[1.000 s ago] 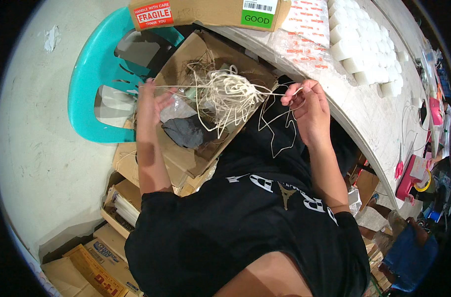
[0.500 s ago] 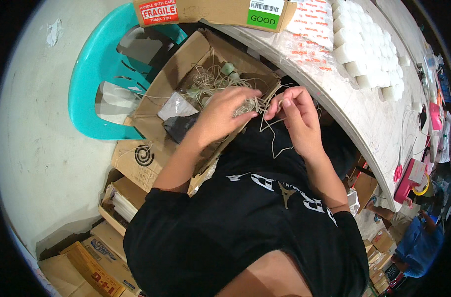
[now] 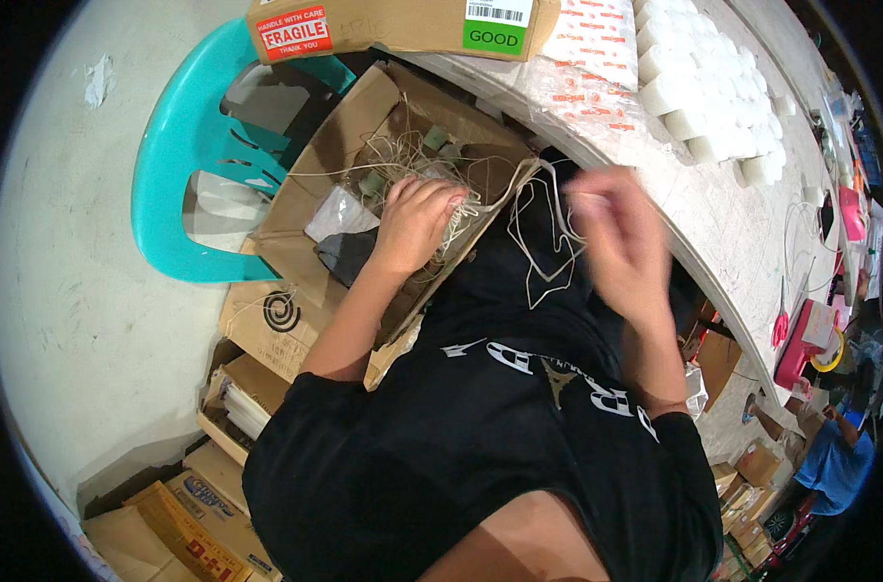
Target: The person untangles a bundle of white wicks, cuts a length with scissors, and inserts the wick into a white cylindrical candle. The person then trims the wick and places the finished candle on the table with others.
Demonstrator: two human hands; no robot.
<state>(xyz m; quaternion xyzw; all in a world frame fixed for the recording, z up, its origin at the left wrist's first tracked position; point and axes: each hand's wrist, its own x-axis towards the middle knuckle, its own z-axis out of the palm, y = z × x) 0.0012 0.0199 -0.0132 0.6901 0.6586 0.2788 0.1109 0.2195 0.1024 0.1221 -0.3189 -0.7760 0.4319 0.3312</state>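
My left hand [image 3: 420, 221] is closed around a bunch of pale string [image 3: 458, 228] over an open cardboard box [image 3: 310, 194]. A tangle of the same string fills part of that box, with small greenish pieces [image 3: 434, 138], a clear plastic bag [image 3: 341, 213] and a dark cloth-like piece [image 3: 348, 254] among it. My right hand [image 3: 616, 233], smeared by motion, is raised beside the table edge. Loops of string [image 3: 538, 267] hang between the hands over the box's rim and my black shirt. Whether the right fingers hold a strand cannot be made out.
A teal plastic chair [image 3: 160, 194] stands left of the box. On the white table [image 3: 703, 209] are rows of white cylinders [image 3: 708, 97], a carton [image 3: 393, 27], red scissors [image 3: 781, 325] and a pink tape dispenser [image 3: 803, 339]. More cartons [image 3: 204, 504] lie lower left; a person in blue [image 3: 834, 470] is far right.
My right hand has moved away to the right from the left hand and is now blurred. The left hand has shifted slightly left with the bunch, and the string loops hang longer between them.
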